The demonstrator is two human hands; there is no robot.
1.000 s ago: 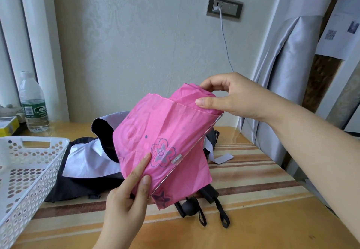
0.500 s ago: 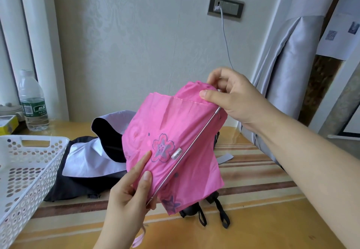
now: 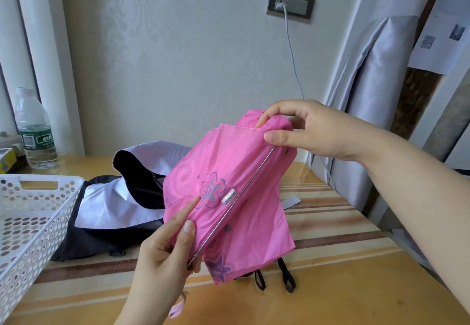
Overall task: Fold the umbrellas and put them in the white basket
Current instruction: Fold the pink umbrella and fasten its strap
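A collapsed pink umbrella (image 3: 244,192) with a purple flower print hangs tilted in the air above the table. My left hand (image 3: 165,253) pinches its lower end, thumb and forefinger lying along the cloth beside a metal rib. At the upper end, my right hand (image 3: 305,131) pinches the fabric edge between thumb and fingers. A black and white umbrella (image 3: 109,205) lies unfolded on the table behind the pink one. The white perforated basket (image 3: 33,212) stands at the left and shows nothing inside.
A water bottle (image 3: 34,131) stands at the back left by a yellow box (image 3: 6,158). A grey curtain (image 3: 368,95) hangs at the right, with a cable (image 3: 292,52) running down from the wall socket. The striped wooden table (image 3: 330,243) stretches to the right.
The pink umbrella has turned so its metal rib and a loose lower flap now face me. My right hand has shifted its pinch along the top edge, and my left hand slid down the rib.
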